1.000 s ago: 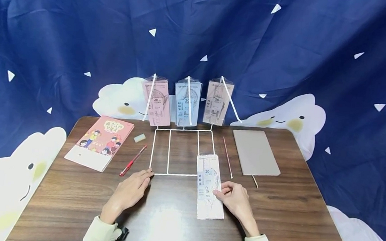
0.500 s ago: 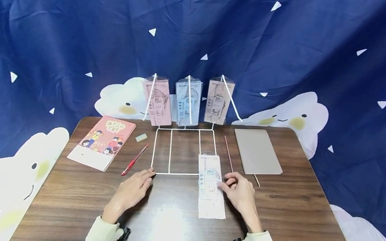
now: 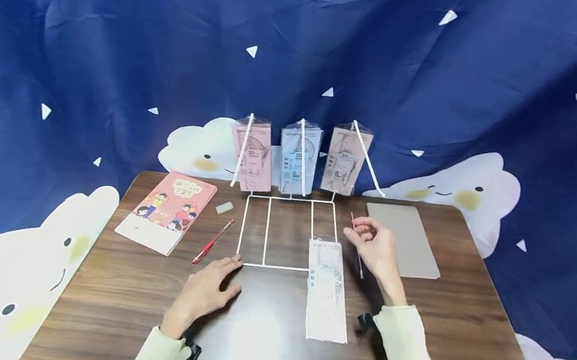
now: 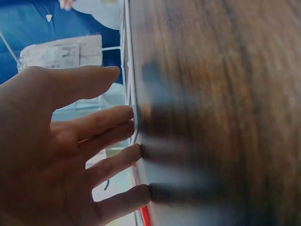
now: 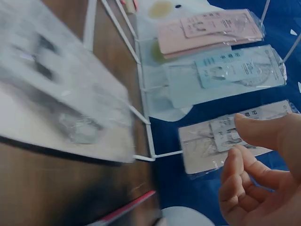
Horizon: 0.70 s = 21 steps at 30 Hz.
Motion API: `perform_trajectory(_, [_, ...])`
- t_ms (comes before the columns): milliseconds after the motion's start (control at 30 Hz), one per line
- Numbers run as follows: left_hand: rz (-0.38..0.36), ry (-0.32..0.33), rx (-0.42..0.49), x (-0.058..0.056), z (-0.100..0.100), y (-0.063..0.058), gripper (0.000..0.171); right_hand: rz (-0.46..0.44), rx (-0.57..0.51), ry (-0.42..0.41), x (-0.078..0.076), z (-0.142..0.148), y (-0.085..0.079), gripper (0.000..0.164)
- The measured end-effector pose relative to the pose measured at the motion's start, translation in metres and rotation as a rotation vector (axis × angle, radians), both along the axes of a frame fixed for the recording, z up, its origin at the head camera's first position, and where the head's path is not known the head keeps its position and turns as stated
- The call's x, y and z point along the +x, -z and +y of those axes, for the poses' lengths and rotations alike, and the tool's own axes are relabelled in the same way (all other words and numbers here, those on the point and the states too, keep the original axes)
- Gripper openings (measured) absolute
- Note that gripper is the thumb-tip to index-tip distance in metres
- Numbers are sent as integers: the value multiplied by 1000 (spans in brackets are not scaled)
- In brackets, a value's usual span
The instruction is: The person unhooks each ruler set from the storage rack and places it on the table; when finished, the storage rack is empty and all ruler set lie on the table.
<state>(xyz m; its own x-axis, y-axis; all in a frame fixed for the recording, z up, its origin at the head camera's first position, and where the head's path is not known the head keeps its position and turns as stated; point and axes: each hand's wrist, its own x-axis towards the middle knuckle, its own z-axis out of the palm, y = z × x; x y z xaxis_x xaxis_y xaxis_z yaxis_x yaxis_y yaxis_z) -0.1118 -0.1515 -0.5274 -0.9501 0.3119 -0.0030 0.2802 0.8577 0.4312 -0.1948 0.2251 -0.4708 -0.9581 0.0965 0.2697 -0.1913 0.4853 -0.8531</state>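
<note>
A white wire rack (image 3: 285, 268) stands on the table, with its three upright hooks at the back. On them hang a pink packet (image 3: 261, 142), a blue packet (image 3: 292, 145) and a beige packet (image 3: 340, 156), all in clear film. My left hand (image 3: 205, 291) rests its straight fingertips at the rack's front left corner, thumb spread. A white packet (image 3: 325, 305) in clear film lies flat, its top end over the rack's front right corner. My right hand (image 3: 380, 249) is raised between rack and notebook, fingers loosely bent, holding nothing; in the right wrist view, thumb and index are apart.
On the left lie a pink picture book (image 3: 168, 212), a small eraser (image 3: 224, 207) and a red pen (image 3: 213, 242). To the right are a thin red pencil (image 3: 360, 267), partly behind my right hand, and a grey notebook (image 3: 413, 238). A blue curtain (image 3: 302, 42) hangs behind.
My right hand has let go of the white packet's right edge and moved up and away towards the back. The left thumb has spread from its fingers. The head view has shifted slightly.
</note>
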Motion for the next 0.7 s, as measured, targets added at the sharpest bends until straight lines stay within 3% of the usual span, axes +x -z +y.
perform_trajectory(233, [7,14,27,-2,-3,1,53,107,8,60,-65,-1,-14,26])
perform_trajectory(433, [3,17,21,-2,-2,0,53,147,25,153,-96,9,-9,37])
perform_trajectory(700, [21,-1,40,-7,-5,4,51,147,21,157,-130,4,-5,35])
